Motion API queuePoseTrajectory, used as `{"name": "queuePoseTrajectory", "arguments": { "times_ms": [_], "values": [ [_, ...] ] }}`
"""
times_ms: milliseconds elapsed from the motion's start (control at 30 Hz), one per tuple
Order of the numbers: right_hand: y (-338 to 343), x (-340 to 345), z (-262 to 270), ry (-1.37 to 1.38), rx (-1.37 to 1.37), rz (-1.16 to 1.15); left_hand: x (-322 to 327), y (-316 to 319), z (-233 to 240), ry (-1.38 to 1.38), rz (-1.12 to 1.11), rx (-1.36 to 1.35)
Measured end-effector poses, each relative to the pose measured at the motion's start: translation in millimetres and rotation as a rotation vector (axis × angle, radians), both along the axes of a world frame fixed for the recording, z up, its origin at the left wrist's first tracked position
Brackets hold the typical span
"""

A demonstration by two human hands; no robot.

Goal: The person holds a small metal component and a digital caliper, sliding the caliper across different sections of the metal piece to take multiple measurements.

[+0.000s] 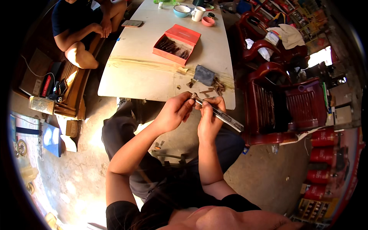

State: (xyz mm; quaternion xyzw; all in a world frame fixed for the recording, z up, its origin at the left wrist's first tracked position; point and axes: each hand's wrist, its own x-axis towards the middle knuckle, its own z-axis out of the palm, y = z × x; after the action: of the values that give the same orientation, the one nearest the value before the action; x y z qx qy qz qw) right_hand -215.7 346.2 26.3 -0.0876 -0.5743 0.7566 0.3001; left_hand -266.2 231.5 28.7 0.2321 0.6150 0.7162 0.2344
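Observation:
My right hand (211, 115) grips a metal-bodied utility knife (228, 120), its handle end pointing down to the right. Between the fingertips of my left hand (179, 109) is a small brownish piece (194, 95), and the knife's front end is close against it. Fingers hide the blade and part of the piece. Both hands are just off the table's near edge. Beyond them lies a dark grey block (204, 75), with several small brown pieces (218, 87) beside it. A red box (169, 53) with its lid raised holds many dark brown sticks (168, 46).
The pale table (135, 83) carries a phone (132, 23), a blue bowl (182, 11), a white mug (198, 13) and a small pink bowl (208, 21). A person (83, 28) sits on the wooden bench (77, 83) at left. Dark red wooden chairs (267, 106) stand at right.

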Motion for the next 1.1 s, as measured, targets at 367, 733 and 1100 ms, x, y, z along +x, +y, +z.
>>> {"name": "queuePoseTrajectory", "arguments": {
  "times_ms": [367,733,1100],
  "values": [
    [0,-1,2,-0.001,0.017,0.017,-2,-4,0,-0.022,-0.022,0.007],
    [-4,-5,-12,0.025,-0.077,-0.036,-3,-8,-4,-0.017,-0.043,0.005],
    [-7,-7,-9,-0.009,-0.028,-0.019,-1,-10,-2,0.026,-0.018,-0.019]
  ]
}}
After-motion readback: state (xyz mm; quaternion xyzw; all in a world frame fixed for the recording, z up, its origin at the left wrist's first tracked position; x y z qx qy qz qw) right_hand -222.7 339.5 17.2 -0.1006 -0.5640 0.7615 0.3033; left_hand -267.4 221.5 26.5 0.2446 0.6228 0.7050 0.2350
